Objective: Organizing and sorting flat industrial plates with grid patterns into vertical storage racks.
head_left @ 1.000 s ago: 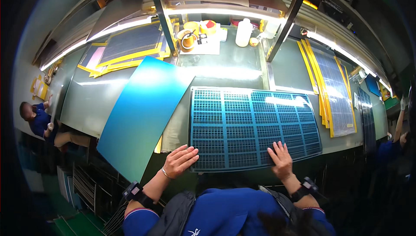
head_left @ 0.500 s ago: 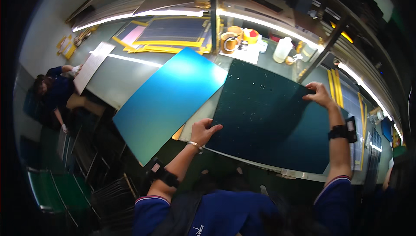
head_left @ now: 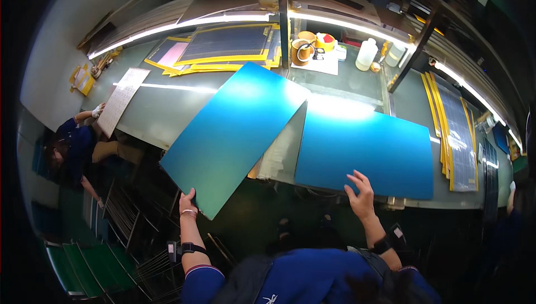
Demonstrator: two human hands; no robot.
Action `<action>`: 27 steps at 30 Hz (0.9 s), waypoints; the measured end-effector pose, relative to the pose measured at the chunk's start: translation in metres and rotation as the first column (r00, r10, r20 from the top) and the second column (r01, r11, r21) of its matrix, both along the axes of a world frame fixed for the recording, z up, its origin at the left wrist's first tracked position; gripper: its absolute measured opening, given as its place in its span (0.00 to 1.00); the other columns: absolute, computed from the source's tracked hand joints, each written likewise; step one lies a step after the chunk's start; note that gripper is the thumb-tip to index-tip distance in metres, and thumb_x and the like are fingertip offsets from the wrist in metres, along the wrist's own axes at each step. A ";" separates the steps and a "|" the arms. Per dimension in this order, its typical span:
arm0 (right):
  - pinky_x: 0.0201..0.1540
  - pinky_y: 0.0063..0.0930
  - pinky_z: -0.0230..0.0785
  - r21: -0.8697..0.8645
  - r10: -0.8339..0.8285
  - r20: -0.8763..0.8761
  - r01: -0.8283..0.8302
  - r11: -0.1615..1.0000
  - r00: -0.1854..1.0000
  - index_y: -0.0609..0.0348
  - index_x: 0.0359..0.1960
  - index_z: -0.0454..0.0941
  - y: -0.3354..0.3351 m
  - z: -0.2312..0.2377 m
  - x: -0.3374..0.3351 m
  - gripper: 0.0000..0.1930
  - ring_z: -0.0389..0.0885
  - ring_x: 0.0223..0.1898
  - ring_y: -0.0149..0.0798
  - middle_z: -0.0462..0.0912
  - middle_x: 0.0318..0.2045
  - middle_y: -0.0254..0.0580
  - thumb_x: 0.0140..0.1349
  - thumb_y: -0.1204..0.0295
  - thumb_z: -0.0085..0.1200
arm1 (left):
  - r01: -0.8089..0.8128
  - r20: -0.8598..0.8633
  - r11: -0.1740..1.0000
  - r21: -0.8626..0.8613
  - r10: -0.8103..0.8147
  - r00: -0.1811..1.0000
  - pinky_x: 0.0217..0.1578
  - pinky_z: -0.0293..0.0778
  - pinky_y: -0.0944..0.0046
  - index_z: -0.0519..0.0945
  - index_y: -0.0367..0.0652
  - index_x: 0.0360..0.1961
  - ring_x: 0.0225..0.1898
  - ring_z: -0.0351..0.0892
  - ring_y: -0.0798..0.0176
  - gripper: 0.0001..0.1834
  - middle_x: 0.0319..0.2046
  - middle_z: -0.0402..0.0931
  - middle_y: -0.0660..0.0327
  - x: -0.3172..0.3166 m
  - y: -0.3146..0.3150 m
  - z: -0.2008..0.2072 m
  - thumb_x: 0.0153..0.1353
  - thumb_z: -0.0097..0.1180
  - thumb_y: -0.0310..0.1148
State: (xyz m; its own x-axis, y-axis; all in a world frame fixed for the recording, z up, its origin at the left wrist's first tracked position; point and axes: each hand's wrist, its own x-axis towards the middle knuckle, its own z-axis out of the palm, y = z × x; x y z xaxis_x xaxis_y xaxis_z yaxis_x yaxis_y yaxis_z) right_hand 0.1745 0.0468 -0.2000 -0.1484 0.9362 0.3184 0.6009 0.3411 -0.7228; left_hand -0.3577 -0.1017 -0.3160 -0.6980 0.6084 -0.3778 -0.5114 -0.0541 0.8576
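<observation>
Two large blue sheets lie side by side on the bench. The left blue sheet [head_left: 234,131] sits at a slant, its near end jutting past the bench edge. At that end's left corner, my left hand [head_left: 188,202] grips the rim, thumb upward; its other fingers are partly hidden. The right blue sheet [head_left: 363,147] rests flat along the bench front, bright with reflected light at its far side. My right hand [head_left: 362,197] is at this sheet's near edge, fingers spread and holding nothing; whether it touches the sheet I cannot tell.
Yellow-edged frames [head_left: 223,44] are stacked at the back left, with more yellow-edged frames [head_left: 460,147] at the right. Near the post stand tape rolls [head_left: 304,50] and a white bottle [head_left: 366,54]. On the far left, a co-worker [head_left: 75,145] handles a pale sheet [head_left: 124,94]; green racks [head_left: 89,267] stand below.
The right sheet, earlier tilted up dark in both hands, now lies flat on the bench. My left hand has moved to the left sheet's near corner; my right hand has let go and drawn nearer.
</observation>
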 end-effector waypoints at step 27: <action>0.47 0.41 0.70 -0.415 -0.495 -0.838 -0.857 0.304 0.230 0.56 0.55 0.66 -0.099 -0.015 0.011 0.42 0.77 0.44 0.44 0.77 0.47 0.45 0.51 0.32 0.41 | 0.612 -0.636 0.332 -0.718 -0.672 -0.381 0.56 0.63 0.57 0.67 0.32 0.56 0.57 0.66 0.45 0.47 0.53 0.67 0.40 0.332 -0.060 0.177 0.43 0.64 0.58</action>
